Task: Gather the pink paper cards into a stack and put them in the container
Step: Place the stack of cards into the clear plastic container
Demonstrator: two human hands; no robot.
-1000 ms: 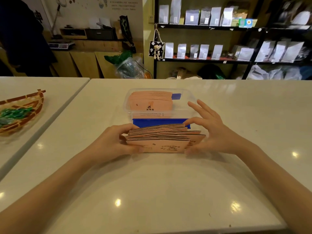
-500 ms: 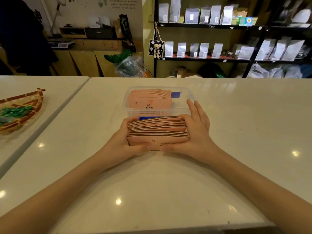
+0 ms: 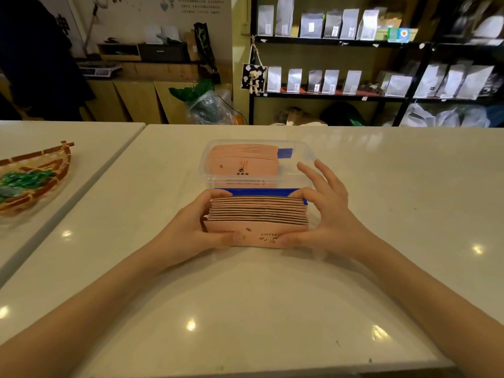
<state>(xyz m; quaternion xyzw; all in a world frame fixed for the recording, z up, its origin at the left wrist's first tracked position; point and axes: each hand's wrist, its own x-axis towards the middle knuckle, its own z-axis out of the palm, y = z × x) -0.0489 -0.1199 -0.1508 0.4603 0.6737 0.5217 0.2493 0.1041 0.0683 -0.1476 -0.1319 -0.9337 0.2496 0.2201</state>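
Change: since half a second ago the right hand [image 3: 324,214] has loosened, its outer fingers now lifted and spread where they lay flat along the stack's end; the blue lid shows again behind the cards.
Stack of pink cards [image 3: 257,221]: stands on edge on the white table [image 3: 245,309], just in front of the container, printed face toward the camera; the cards sit one behind another, their top edges fanned slightly.
Long axis: runs left to right across the view, parallel to the container's near wall.
Left hand [image 3: 191,227]: clamped on the stack's left end, thumb on the front card, fingers wrapped behind.
Right hand: thumb on the front card at the lower right and index finger hooked over the back top corner, so it pinches that end; the other fingers are raised and apart.
Container [image 3: 300,175]: clear plastic, already holding a leaning row of pink cards [image 3: 242,162] and a blue piece [image 3: 285,152].
Blue lid [image 3: 253,191]: lies between the container and the held stack.
Woven basket [image 3: 38,175]: well apart, on the neighbouring table to the left.
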